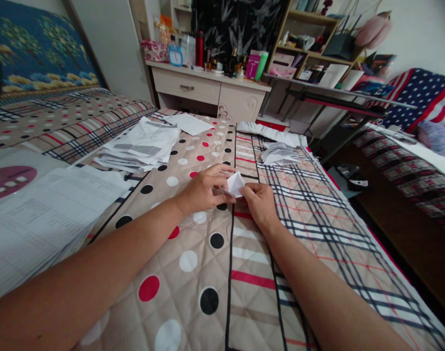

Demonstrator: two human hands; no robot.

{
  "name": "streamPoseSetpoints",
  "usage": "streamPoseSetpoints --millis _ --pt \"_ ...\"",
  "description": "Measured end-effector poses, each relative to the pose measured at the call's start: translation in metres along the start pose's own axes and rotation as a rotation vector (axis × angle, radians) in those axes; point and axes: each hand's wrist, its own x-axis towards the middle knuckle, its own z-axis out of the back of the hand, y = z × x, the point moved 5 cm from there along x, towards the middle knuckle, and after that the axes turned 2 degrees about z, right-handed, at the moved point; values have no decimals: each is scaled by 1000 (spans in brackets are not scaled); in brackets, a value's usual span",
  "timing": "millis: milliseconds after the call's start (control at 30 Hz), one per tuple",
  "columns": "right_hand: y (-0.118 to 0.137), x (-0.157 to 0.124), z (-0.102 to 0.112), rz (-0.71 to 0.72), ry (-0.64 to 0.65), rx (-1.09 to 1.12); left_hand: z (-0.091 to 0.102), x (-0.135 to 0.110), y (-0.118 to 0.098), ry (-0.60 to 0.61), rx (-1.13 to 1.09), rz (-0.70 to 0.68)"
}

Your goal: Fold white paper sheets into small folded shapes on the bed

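Observation:
Over the quilted bedspread (207, 253) my left hand (203, 189) and my right hand (259, 202) meet on a small folded piece of white paper (236, 184). Both hands pinch it, the left from the left side, the right from below and right. The fingers are closed round its edges, and part of the paper is hidden behind them. The paper is held just above the seam between the dotted and the plaid halves of the cover.
A loose stack of white sheets (142, 145) lies at the back left, one sheet (189, 123) beyond it. Small folded papers (279, 153) lie at the back right. Printed sheets (43, 214) lie at my left. A cluttered dresser (207, 87) and shelves (317, 53) stand behind.

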Motion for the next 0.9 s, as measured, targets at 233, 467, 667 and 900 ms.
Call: streamPoseSetpoints --millis 233,467,667,900 --pt "10 -1 2 42 -9 134 -4 -2 21 -104 -228 332" --pt "11 0 -4 110 5 223 -7 -4 24 -98 -346 430" --pt "11 -1 -5 116 32 228 -7 -5 25 -137 -395 412" --pt "11 -2 -5 117 76 232 0 -2 17 -170 -255 311"
